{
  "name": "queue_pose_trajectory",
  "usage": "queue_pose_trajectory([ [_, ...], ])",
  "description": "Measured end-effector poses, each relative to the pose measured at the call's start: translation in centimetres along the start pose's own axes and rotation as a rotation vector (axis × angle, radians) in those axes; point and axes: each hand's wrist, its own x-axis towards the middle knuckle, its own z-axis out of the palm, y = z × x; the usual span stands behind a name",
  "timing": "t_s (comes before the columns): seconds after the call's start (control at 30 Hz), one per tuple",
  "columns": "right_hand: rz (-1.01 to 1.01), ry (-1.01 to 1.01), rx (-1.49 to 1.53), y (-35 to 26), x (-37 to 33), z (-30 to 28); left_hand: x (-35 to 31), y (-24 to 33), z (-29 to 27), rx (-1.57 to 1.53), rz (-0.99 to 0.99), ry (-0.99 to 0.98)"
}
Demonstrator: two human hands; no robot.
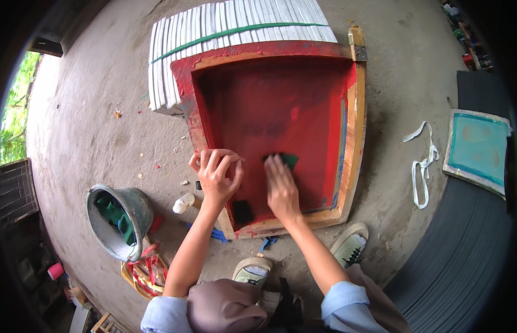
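Observation:
A wooden-framed printing screen (258, 119) with red-stained mesh lies in front of me. My right hand (282, 191) is on the mesh, its fingers pressed together over a dark green cloth (290, 161). Motion blurs those fingertips, and most of the cloth is hidden beneath them. Over the screen's left side is my left hand (217, 176), loosely bent, with fingers apart and nothing visible in it. A small black patch (243, 211) shows at the mesh's near left corner.
White stacked boards (214, 32) bound with a green strap lie behind the screen. To the left stand a grey bucket (137, 208) with green cloth inside and a small white bottle (183, 203). Right are a white strap (419, 172), a teal screen (478, 147) and dark sheets (447, 261).

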Motion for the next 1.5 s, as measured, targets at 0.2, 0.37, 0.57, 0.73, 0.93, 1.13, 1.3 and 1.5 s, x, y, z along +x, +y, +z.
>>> queue_pose_trajectory([
  [0.2, 0.067, 0.219, -0.057, 5.0, 10.4, -4.0, 0.3, 0.1, 0.2, -0.024, 0.015, 0.003],
  [0.37, -0.084, -0.186, -0.005, 0.2, -0.8, -0.7, 0.0, -0.1, -0.1, 0.046, -0.017, -0.026],
  [0.57, 0.062, 0.158, -0.167, 6.6, 10.0, -4.4, 0.0, 0.7, 0.3, 0.052, -0.014, -0.031],
  [0.73, -0.007, -0.081, 0.02, 2.0, -1.2, -0.9, 0.0, 0.1, 0.1, 0.105, -0.007, -0.047],
  [0.93, 0.141, 0.231, -0.139, 5.7, 9.6, -4.4, 0.2, 0.7, 0.4, 0.09, 0.011, -0.031],
  [1.13, -0.079, -0.112, -0.027, 2.4, -1.9, -0.1, 0.2, 0.4, 0.1, 0.098, 0.007, -0.028],
  [1.3, 0.104, 0.196, -0.245, 5.4, 11.9, -4.3, 0.7, 0.4, 0.1, 0.096, 0.021, -0.027],
  [1.5, 0.066, -0.122, -0.08, 2.4, -1.9, -1.8, -0.2, 0.0, 0.0, 0.117, -0.015, -0.063],
])
